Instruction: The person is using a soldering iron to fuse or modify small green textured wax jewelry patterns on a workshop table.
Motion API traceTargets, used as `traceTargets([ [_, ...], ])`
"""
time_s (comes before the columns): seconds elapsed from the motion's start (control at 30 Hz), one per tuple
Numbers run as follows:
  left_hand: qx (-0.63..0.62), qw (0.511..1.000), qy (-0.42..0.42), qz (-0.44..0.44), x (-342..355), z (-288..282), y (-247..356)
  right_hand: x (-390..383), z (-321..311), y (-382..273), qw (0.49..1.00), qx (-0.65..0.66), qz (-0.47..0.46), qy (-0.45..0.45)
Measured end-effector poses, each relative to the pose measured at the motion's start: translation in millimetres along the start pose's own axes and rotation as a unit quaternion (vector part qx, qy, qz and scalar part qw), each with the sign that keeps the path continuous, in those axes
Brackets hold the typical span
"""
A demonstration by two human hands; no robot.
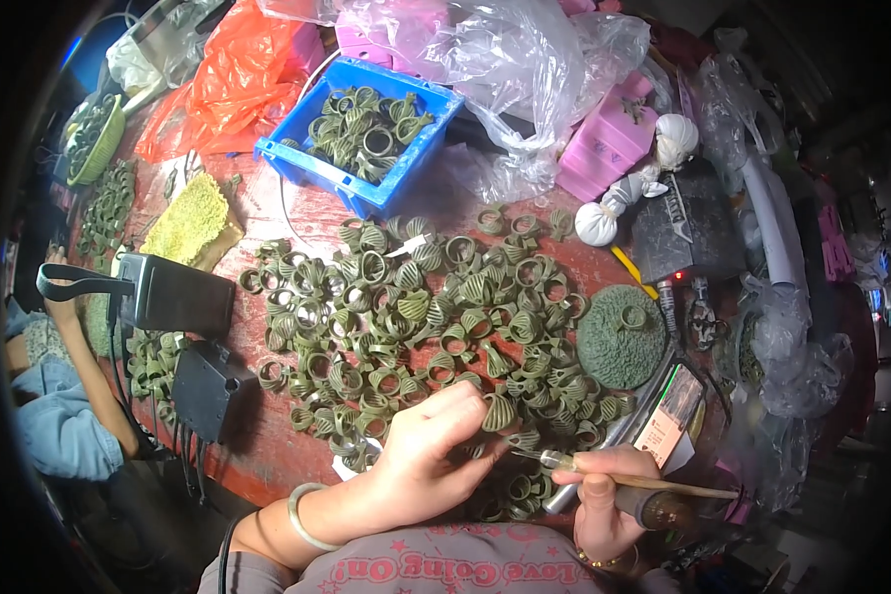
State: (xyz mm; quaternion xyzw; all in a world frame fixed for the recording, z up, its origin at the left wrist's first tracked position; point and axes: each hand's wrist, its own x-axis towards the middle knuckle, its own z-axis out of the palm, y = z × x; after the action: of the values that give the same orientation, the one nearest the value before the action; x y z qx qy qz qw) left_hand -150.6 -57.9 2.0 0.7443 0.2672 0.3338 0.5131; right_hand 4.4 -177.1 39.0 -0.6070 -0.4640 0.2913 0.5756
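This is a jewellery workshop. Dozens of ribbed green rings (414, 307) cover the scuffed red workbench (267, 436) at centre, and a blue bin (416, 161) at upper centre holds more.

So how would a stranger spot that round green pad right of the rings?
On the red tabletop, find the heap of ribbed green rings. At its right edge, below the black box, sits the pad. Unlike the small rings beside it, it's broad and bumpy, with one ring on top.

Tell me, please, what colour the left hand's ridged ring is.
The ridged ring is olive green, as the head view shows.
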Motion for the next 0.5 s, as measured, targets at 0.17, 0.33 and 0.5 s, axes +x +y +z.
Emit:
traceTargets([
  [0.17, -0.023, 0.999, 0.013, -0.029, -2.7, 0.9, -2.1, -3.8, -2.5, 2.9, 0.999, -0.005, 0.024, 0.038],
  [0.33, -0.044, 0.997, 0.042, -0.046, -0.7, 2.0, 1.5, -1.4, -0.5, -0.9, 0.997, -0.01, 0.064, 0.035],
  [0.5, -0.005, 1.0, 0.009, 0.002, -1.6, -0.3, 1.5, 0.4, 2.9, 2.5, 0.998, -0.054, -0.008, 0.019],
])
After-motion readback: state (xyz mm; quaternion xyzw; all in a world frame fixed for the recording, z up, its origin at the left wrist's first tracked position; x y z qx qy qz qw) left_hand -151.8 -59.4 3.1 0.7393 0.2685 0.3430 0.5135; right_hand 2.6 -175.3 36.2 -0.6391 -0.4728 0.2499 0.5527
